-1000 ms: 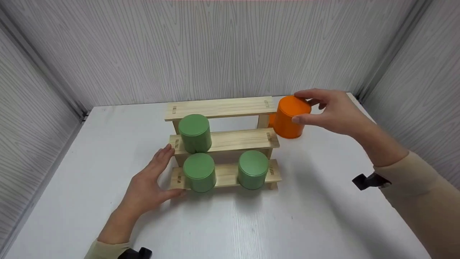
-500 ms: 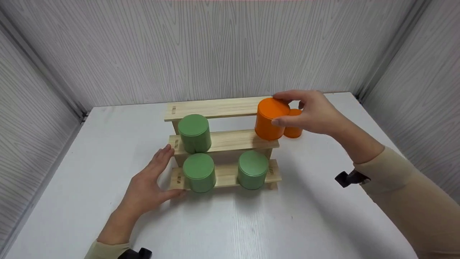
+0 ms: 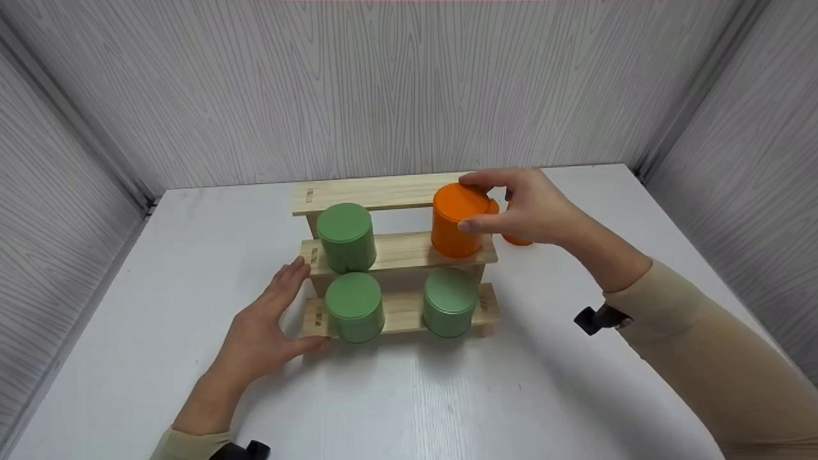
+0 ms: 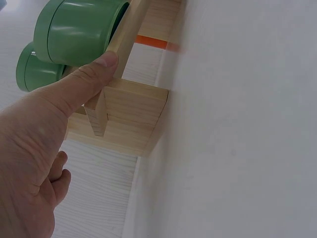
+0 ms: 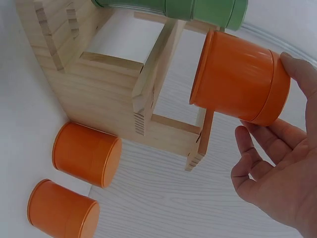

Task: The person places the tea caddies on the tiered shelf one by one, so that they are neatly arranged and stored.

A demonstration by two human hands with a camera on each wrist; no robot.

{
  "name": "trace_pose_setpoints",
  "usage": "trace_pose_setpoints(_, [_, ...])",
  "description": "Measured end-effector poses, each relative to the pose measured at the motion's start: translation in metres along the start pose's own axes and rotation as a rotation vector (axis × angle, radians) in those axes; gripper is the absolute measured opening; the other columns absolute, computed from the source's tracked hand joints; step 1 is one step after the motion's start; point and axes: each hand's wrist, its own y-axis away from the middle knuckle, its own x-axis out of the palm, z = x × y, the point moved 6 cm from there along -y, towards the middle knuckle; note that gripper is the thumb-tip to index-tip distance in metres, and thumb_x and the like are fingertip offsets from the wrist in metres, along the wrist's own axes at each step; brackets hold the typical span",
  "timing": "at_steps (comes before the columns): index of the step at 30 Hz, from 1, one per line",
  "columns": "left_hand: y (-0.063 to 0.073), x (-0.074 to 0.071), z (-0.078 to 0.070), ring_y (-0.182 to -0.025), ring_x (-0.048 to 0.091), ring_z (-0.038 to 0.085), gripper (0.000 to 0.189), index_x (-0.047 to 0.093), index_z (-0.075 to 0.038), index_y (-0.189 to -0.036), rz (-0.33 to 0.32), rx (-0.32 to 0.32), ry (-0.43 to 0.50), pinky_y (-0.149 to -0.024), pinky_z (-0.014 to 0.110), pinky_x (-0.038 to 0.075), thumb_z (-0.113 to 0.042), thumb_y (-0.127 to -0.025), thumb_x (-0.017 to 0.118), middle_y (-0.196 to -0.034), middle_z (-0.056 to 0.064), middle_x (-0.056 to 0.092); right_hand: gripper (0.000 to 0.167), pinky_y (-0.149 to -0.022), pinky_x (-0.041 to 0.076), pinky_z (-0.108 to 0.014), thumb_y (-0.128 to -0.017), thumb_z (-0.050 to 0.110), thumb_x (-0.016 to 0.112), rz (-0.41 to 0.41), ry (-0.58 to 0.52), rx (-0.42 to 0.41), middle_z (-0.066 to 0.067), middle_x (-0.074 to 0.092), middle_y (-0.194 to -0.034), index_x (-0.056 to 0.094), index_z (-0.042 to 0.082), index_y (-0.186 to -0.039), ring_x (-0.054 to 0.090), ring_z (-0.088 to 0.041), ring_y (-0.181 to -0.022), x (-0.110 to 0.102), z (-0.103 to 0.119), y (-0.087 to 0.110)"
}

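Observation:
My right hand [image 3: 533, 207] holds an orange lidded canister [image 3: 457, 223] near its top, between thumb and fingers. In the right wrist view, a gap shows between the upright canister [image 5: 237, 77] and the middle plank [image 5: 156, 82] of the wooden three-tier rack [image 3: 409, 249]. My left hand [image 3: 259, 338] touches the rack's left side, its thumb [image 4: 81, 87] against the lowest plank's front edge. A green canister [image 3: 347, 237] stands at the middle tier's left. Two more, a left green canister [image 3: 355, 308] and a right green canister [image 3: 450, 303], stand on the lowest tier.
Two other orange canisters stand on the white table [image 3: 409, 409], to the rack's right: a nearer canister [image 5: 86, 153] and a farther canister [image 5: 63, 209]. Grained panels [image 3: 409, 89] enclose the table at the back and sides.
My right hand has carried the orange canister leftward from beside the rack to over the middle tier's right part, slightly lower now. My left hand has stayed in place.

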Motion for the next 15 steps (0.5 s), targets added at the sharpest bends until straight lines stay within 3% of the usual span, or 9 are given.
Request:
trace_pose_setpoints(4, [0.000, 0.000, 0.000, -0.159, 0.030, 0.028, 0.125, 0.032, -0.020, -0.169, 0.001, -0.003, 0.004, -0.121, 0.051, 0.040, -0.026, -0.067, 0.104, -0.174, -0.003, 0.029, 0.064, -0.084, 0.043, -0.039, -0.086, 0.038, 0.089, 0.003, 0.000, -0.019, 0.001, 0.074, -0.127, 0.070, 0.014, -0.141, 0.062, -0.016, -0.113, 0.005, 0.001, -0.002])
trace_pose_setpoints(15, [0.000, -0.001, 0.000, -0.159, 0.030, 0.027, 0.124, 0.033, -0.020, -0.169, 0.000, -0.010, 0.011, -0.122, 0.052, 0.039, -0.027, -0.067, 0.104, -0.174, -0.004, 0.029, 0.065, -0.076, 0.049, -0.033, -0.085, 0.041, 0.090, 0.024, -0.009, 0.003, 0.001, 0.073, -0.129, 0.070, 0.017, -0.142, 0.062, -0.017, -0.107, 0.015, 0.002, -0.005])
